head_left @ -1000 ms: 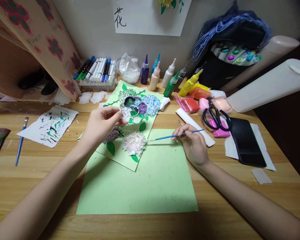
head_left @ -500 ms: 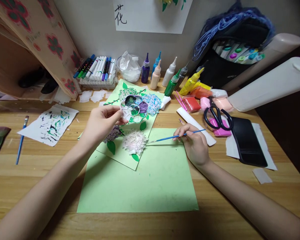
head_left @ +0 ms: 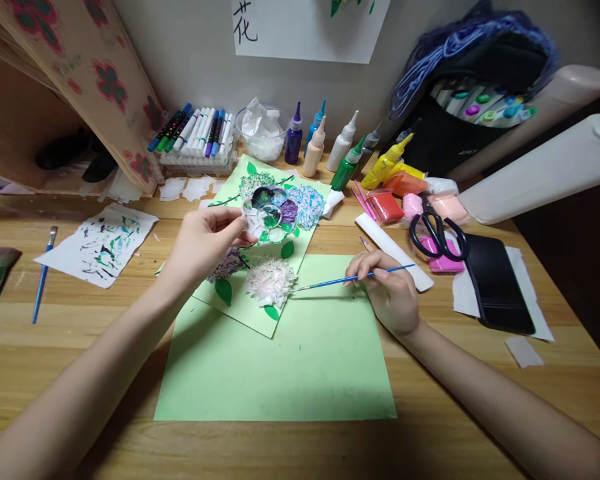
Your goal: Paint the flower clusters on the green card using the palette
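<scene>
My left hand [head_left: 207, 237] pinches the left rim of a flower-shaped paint palette [head_left: 254, 222], held above the card. Green, blue, purple and white paint fills its wells. In my right hand [head_left: 387, 290] is a thin blue paintbrush [head_left: 330, 282], its tip pointing left beside the pale pink-white paper flower [head_left: 273, 282]; whether the tip touches the flower I cannot tell. The light green card [head_left: 260, 321] carries several textured flowers with painted green leaves, partly hidden by the palette and hand. It lies tilted over a larger green sheet [head_left: 280, 380].
Paint bottles [head_left: 340, 163] and a box of markers [head_left: 197, 160] line the back. At right are scissors [head_left: 437, 237], clay packets [head_left: 384, 205], a white roller [head_left: 395, 252] and a black phone-like object [head_left: 500, 283]. A paint-smeared paper [head_left: 105, 247] and another brush [head_left: 41, 287] lie left.
The view has shifted slightly. Both hands keep their holds on the palette and paintbrush, and the brush stays beside the pale flower with almost no movement.
</scene>
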`<action>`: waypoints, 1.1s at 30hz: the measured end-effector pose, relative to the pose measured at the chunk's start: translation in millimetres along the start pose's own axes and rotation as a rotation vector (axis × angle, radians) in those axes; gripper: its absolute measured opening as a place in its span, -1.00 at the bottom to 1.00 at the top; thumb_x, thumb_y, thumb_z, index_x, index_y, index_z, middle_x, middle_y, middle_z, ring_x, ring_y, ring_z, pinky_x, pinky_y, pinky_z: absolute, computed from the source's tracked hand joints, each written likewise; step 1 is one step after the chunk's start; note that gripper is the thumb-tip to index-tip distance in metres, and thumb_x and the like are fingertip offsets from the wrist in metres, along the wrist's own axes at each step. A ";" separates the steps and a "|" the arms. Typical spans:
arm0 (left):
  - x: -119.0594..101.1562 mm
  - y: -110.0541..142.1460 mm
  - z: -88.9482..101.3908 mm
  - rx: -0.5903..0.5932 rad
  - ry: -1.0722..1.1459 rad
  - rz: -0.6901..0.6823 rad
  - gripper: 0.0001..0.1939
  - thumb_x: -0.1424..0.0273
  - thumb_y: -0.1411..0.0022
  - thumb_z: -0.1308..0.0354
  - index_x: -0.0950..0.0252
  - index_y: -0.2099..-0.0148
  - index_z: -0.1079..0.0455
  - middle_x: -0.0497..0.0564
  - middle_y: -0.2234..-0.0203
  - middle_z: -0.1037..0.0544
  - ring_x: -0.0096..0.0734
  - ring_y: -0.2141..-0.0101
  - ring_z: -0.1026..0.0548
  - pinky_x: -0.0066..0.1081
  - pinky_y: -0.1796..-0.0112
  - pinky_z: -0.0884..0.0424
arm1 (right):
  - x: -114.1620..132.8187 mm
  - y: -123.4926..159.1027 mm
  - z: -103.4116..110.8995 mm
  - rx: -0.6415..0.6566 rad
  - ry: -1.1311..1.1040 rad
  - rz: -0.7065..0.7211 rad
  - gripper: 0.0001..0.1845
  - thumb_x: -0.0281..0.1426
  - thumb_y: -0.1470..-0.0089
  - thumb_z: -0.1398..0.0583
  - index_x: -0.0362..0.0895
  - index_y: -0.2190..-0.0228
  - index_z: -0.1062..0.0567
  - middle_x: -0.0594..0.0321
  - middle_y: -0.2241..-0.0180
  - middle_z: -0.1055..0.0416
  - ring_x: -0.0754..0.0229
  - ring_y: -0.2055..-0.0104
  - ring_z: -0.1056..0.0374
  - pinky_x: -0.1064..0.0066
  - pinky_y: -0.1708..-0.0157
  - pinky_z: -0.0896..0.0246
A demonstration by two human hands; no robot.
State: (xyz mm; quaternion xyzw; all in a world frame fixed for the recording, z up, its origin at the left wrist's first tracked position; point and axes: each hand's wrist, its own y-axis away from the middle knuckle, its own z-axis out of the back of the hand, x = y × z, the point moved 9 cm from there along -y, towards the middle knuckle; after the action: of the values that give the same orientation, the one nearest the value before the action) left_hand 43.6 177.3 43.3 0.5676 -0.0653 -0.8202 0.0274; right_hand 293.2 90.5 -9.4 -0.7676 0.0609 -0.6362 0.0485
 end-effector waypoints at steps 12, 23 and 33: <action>-0.4 -1.2 0.0 0.003 0.034 -0.006 -0.93 0.43 -0.03 -0.22 0.33 0.43 -0.49 -0.06 0.55 -0.58 -0.43 0.48 -0.59 -0.48 0.33 -0.57 | 1.6 1.7 1.1 0.012 0.048 0.052 -0.84 -0.36 -0.07 -0.09 -0.10 0.46 -0.45 0.26 0.48 -0.41 0.18 0.42 -0.28 0.33 0.38 -0.09; 0.6 -0.7 0.4 0.016 0.050 -0.016 -0.91 0.40 -0.03 -0.23 0.33 0.42 -0.48 -0.04 0.54 -0.58 -0.41 0.46 -0.60 -0.48 0.33 -0.57 | 7.0 -0.4 6.1 -0.053 0.014 0.101 -0.85 -0.41 -0.02 -0.08 -0.11 0.51 -0.43 0.26 0.53 -0.40 0.19 0.46 -0.28 0.34 0.41 -0.08; -1.4 0.1 0.1 0.019 0.041 -0.024 -0.91 0.39 -0.04 -0.23 0.32 0.43 -0.48 -0.05 0.54 -0.57 -0.43 0.46 -0.59 -0.52 0.34 -0.56 | 12.6 5.5 -3.9 0.061 0.103 0.166 -0.81 -0.40 -0.11 -0.06 -0.11 0.47 -0.43 0.26 0.49 -0.41 0.18 0.41 -0.27 0.31 0.35 -0.07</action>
State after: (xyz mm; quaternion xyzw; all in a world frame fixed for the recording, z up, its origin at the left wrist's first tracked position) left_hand 44.0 177.4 44.6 0.5853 -0.0657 -0.8080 0.0138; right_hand 291.5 83.1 2.8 -0.7244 0.1073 -0.6701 0.1212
